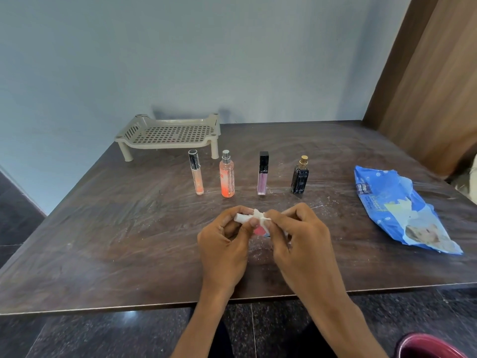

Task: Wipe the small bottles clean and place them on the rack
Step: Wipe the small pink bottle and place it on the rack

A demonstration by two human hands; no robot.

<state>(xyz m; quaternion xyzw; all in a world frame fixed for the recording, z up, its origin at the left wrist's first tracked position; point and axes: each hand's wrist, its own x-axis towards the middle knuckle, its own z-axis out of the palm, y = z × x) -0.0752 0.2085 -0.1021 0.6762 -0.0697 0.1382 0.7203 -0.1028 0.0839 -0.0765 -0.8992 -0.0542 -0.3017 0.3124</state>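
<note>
Left grip (pixel 224 241) holds bottle (pixel 239 217), right grip (pixel 300 235) wipe (pixel 260 217)

One head-worn wide-angle view looks forward and down, close over the table (pixel 129 241), toward the wall (pixel 180 60).

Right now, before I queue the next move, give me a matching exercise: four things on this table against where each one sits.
Things
1. rack
2. wipes pack
3. purple tube
4. white bottle

Places
A. lying flat toward the right edge of the table
B. gripped by the left hand, with the right hand pinching a wipe against it
C. at the back, beside the wall
D. standing upright, black cap on top

Pairs: 1-C; 2-A; 3-D; 4-B
</note>
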